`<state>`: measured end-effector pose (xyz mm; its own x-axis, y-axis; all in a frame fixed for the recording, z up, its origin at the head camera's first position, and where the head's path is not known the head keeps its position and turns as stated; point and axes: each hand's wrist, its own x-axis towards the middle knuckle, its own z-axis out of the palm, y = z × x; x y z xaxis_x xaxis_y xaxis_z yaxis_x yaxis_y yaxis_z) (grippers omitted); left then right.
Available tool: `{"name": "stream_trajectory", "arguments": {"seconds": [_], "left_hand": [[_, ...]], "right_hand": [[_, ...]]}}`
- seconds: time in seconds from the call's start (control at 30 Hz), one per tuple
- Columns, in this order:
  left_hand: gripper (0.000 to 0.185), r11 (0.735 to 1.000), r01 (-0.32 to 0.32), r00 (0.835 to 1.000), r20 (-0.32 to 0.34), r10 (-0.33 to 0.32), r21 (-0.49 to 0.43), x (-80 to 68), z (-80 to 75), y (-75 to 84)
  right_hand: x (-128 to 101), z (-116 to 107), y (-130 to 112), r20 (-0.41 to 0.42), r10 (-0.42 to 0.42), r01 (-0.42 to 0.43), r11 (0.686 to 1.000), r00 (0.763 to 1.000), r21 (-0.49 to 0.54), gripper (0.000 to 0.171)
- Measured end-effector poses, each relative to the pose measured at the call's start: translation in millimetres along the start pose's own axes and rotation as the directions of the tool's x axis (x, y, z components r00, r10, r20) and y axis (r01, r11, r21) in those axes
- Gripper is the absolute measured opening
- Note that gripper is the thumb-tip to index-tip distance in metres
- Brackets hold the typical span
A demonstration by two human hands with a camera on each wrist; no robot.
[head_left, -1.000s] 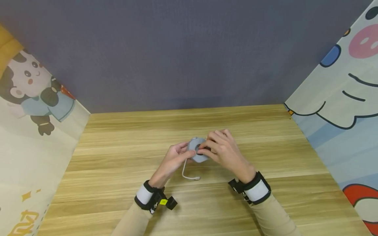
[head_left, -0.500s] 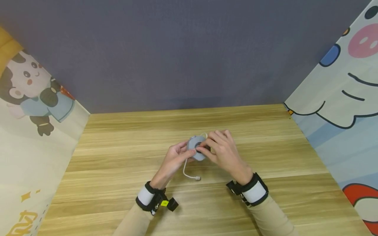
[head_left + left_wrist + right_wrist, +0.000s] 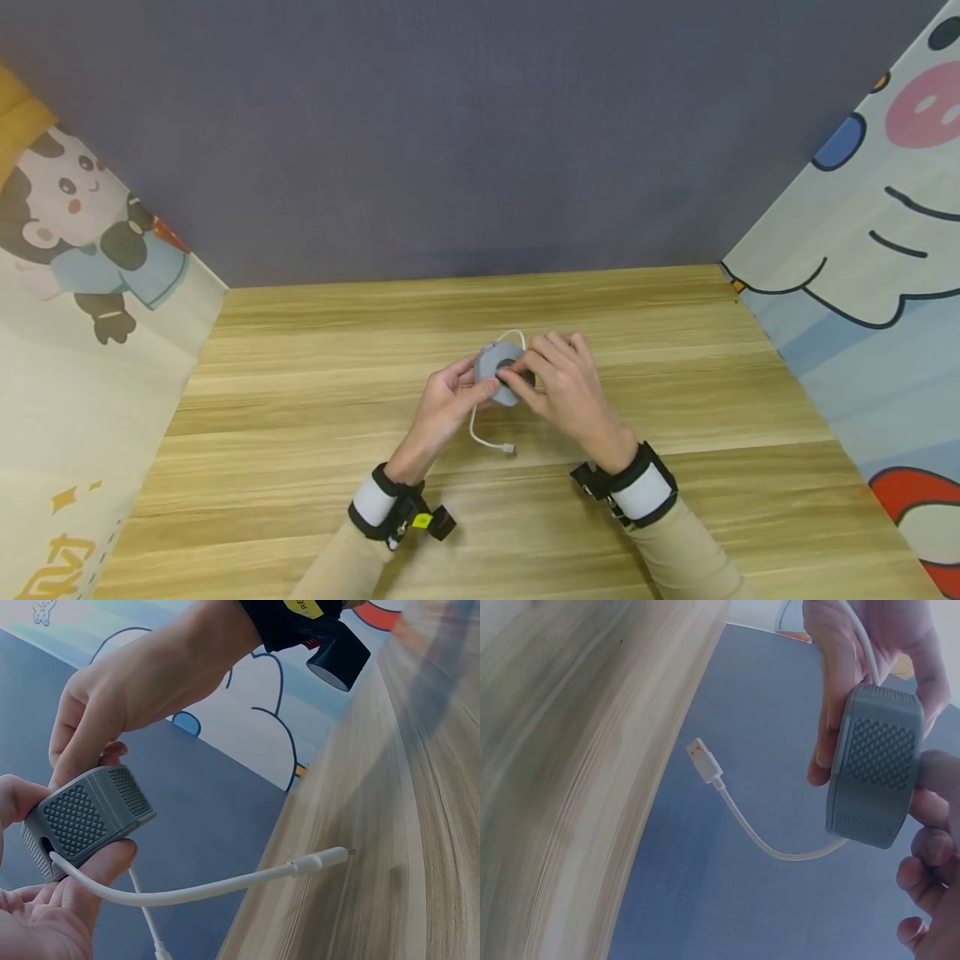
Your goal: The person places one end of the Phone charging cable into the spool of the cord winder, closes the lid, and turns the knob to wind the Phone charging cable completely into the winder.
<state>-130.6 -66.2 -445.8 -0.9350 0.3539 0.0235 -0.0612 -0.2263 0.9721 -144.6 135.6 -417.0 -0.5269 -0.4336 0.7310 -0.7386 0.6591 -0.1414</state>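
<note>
A grey cable winder [image 3: 488, 358] with textured side panels is held over the table by the left hand [image 3: 444, 404], thumb on its face and fingers behind. The right hand [image 3: 572, 385] pinches at the dark round centre of that face with thumb and index finger; the fingertips partly hide it. A white USB cable [image 3: 187, 891] leaves the casing at two opposite sides. One end, with a slim plug [image 3: 322, 859], hangs toward the person. At the other end, a flat USB plug [image 3: 703, 759] dangles on the far side.
Beneath the hands lies a wood-grain table [image 3: 315, 350]. A dark grey panel [image 3: 480, 150] rises at its back edge, with cartoon-printed panels on the left [image 3: 150, 367] and right [image 3: 847, 250]. Both wrists wear black-and-white straps with small cameras.
More of the cable's far loop shows above the winder. The winder has shifted up slightly, and the near cable end has swung a little to the right. The right fingertips have moved slightly at the centre.
</note>
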Motion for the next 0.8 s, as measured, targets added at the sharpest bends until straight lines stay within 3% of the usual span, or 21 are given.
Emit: {"name": "stream_trajectory", "arguments": {"seconds": [0.43,0.8], "left_hand": [[0.059,0.998,-0.036,0.998,-0.051,0.038,0.043,-2.1,4.6,0.4],[0.059,0.997,-0.069,0.995,-0.067,0.072,0.040,-1.8,8.9,-0.9]], "right_hand": [[-1.4,5.2,-6.3,-0.053,0.097,-0.094,0.994,0.994,0.054,0.033],[-0.5,5.8,-9.7,-0.061,0.170,-0.166,0.983,0.984,0.077,0.025]]}}
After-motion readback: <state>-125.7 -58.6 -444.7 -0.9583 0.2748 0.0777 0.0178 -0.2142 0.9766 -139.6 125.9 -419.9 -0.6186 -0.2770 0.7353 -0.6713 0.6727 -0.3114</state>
